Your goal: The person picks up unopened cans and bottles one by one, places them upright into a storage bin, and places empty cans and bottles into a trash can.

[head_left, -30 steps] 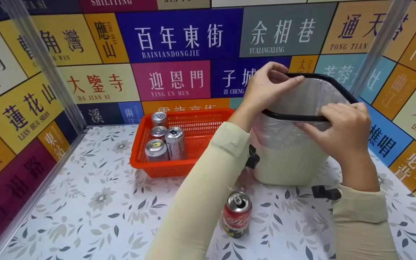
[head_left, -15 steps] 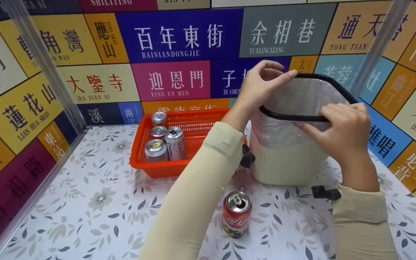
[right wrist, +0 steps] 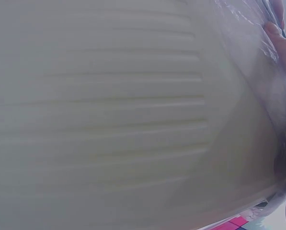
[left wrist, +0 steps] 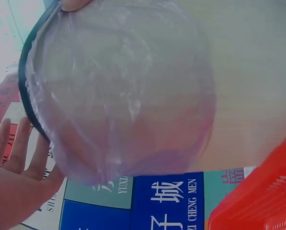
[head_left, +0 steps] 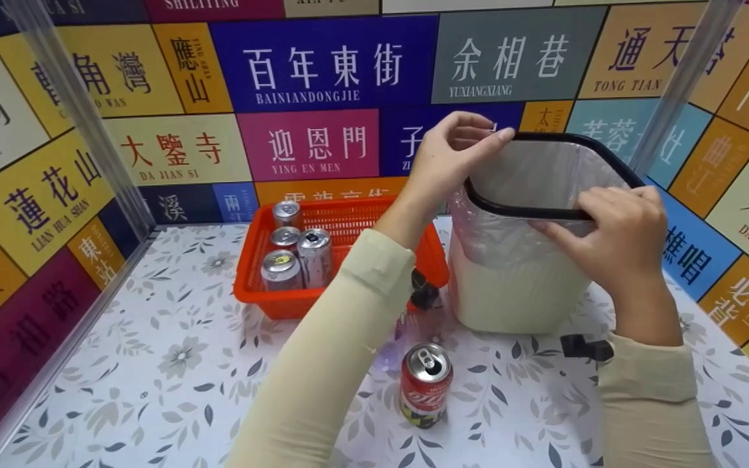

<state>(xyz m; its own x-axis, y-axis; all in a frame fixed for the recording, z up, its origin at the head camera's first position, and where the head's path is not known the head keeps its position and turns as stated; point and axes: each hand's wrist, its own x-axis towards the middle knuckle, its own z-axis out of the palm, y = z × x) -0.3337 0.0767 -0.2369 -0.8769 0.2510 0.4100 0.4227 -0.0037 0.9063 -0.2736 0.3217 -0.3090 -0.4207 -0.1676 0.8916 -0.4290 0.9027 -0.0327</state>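
Observation:
A pale cream trash can [head_left: 517, 296] with a black rim [head_left: 530, 212] stands upright at the right in the head view. A clear plastic liner [head_left: 498, 240] lines it and folds down over the outside. My right hand [head_left: 625, 237] grips the near right of the rim, fingers over the top and thumb outside against the liner. At the far left corner is my left hand [head_left: 449, 156], its thumb tip right at the rim. The left wrist view shows that hand's fingers [left wrist: 20, 146] loosely straight and spread, beside the rim and the bunched liner.
A red plastic basket [head_left: 254, 296] left of the trash can holds several silver cans [head_left: 282, 272]. In front stands an opened red drink can [head_left: 426, 390]. A translucent purplish thing [head_left: 389, 354] shows partly behind my left sleeve. Printed panels enclose the table.
My left hand has slid left along the rim, out to its far left corner, and the left forearm has shifted left, uncovering more of the basket. My right hand has stayed in place.

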